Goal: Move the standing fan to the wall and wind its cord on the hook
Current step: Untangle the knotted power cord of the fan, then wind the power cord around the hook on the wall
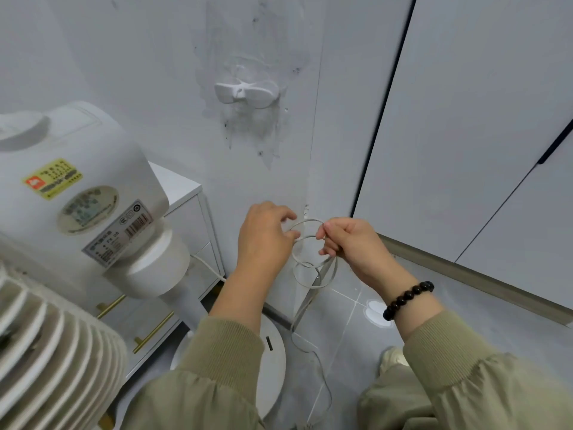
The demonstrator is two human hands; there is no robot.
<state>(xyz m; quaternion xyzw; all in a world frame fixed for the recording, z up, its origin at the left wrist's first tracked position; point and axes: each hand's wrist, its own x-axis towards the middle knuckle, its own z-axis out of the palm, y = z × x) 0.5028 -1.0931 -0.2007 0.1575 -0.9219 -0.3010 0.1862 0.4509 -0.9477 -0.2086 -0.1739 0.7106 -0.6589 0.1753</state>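
The white standing fan (pixel 80 200) stands at the left against the grey wall, its motor housing with stickers facing me and its round base (pixel 273 361) on the floor under my left sleeve. Its white cord (pixel 305 268) is gathered in a few loops between my hands, and the rest trails down to the floor. My left hand (pixel 263 240) pinches the loops on their left side. My right hand (pixel 350 243), with a dark bead bracelet on the wrist, grips them on the right. The white double-armed hook (pixel 246 93) sits on the wall above, well apart from the loops.
A white cabinet (pixel 186 193) with brass handles stands behind the fan. White wardrobe doors (pixel 465 119) with dark gaps fill the right side above a grey baseboard. Grey tiled floor (pixel 356 336) lies below, with my shoe (pixel 392 356) at the lower right.
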